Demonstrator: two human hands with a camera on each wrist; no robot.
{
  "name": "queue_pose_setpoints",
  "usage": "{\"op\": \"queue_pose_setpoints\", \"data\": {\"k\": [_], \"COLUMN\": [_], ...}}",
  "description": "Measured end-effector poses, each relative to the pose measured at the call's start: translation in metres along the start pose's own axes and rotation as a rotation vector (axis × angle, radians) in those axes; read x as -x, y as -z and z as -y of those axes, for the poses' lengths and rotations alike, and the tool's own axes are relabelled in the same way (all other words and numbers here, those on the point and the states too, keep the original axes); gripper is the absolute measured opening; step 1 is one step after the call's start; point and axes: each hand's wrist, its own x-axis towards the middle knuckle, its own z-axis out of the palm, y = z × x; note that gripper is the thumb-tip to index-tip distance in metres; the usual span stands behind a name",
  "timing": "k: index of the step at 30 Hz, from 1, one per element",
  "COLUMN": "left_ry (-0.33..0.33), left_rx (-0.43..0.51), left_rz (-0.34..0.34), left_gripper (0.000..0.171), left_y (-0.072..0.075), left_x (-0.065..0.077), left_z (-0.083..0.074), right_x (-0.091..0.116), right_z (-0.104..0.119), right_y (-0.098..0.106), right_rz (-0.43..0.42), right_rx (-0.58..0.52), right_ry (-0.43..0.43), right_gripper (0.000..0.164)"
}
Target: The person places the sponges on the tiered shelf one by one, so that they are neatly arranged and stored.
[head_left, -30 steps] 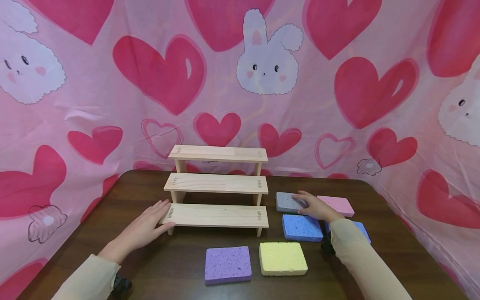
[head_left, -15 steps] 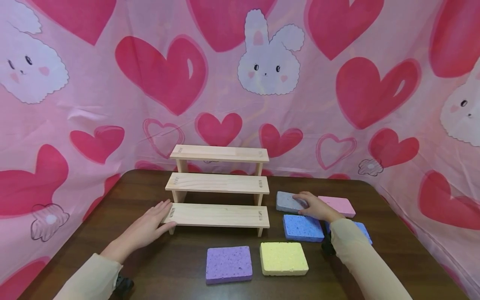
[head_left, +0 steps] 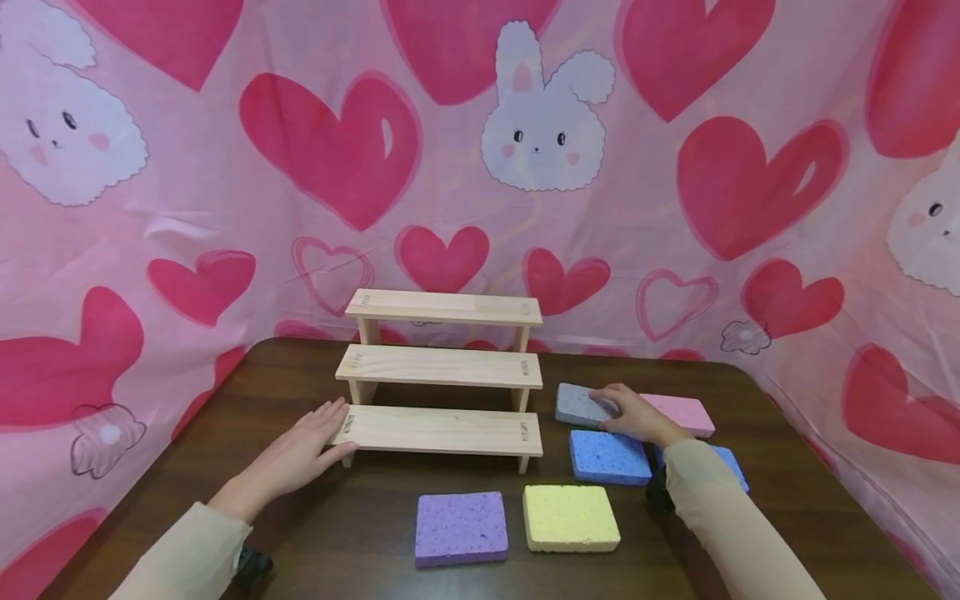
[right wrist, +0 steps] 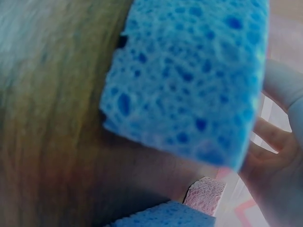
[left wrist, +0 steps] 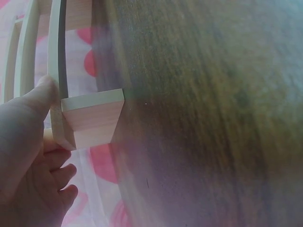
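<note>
No chg vs. prior frames: work seems paused. L hand (head_left: 296,454) loose, at L end of stand (head_left: 438,365); R hand (head_left: 633,415) on grey sponge (head_left: 576,404), R of stand, grip unclear.

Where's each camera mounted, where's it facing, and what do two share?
Head: on the head, facing forward and down at a three-tier wooden shelf and sponges; left hand, right hand and sleeves show.
Left wrist: on that wrist, facing the shelf's end and tabletop; left hand shows.
Right wrist: on that wrist, facing a close blue sponge; right hand shows.
Head and left wrist share the shelf and left hand.
</note>
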Motion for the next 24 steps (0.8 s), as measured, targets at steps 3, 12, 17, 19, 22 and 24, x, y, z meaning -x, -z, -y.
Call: {"op": "queue_pose_setpoints", "data": {"k": [3, 12, 17, 19, 22, 24], "left_ry": [0.003, 0.005, 0.003, 0.003, 0.003, 0.004], "left_rx": [0.003, 0.003, 0.001, 0.001, 0.004, 0.005], "left_rz": [0.001, -0.003, -0.004, -0.004, -0.002, -0.003], "left_gripper": [0.067, 0.066, 0.066, 0.067, 0.068, 0.068], "left_y": [-0.001, -0.002, -0.001, -0.002, -0.002, -0.001], "left_x": [0.000, 0.000, 0.000, 0.000, -0.001, -0.001], "left_z": [0.000, 0.001, 0.001, 0.001, 0.001, 0.001], "right_x": [0.002, 0.005, 0.006, 0.006, 0.005, 0.005], "right_z": [0.000, -0.001, -0.002, -0.002, 0.000, 0.001], "right_y": [0.000, 0.004, 0.006, 0.007, 0.010, 0.011], "right_rz": [-0.008, -0.057, -0.080, -0.089, -0.104, -0.119], "right_rx": [0.001, 0.002, 0.019, 0.025, 0.020, 0.021], "right_ry": [0.001, 0.038, 0.074, 0.077, 0.078, 0.088], "right_gripper": [0.050, 0.050, 0.049, 0.049, 0.050, 0.051]}}
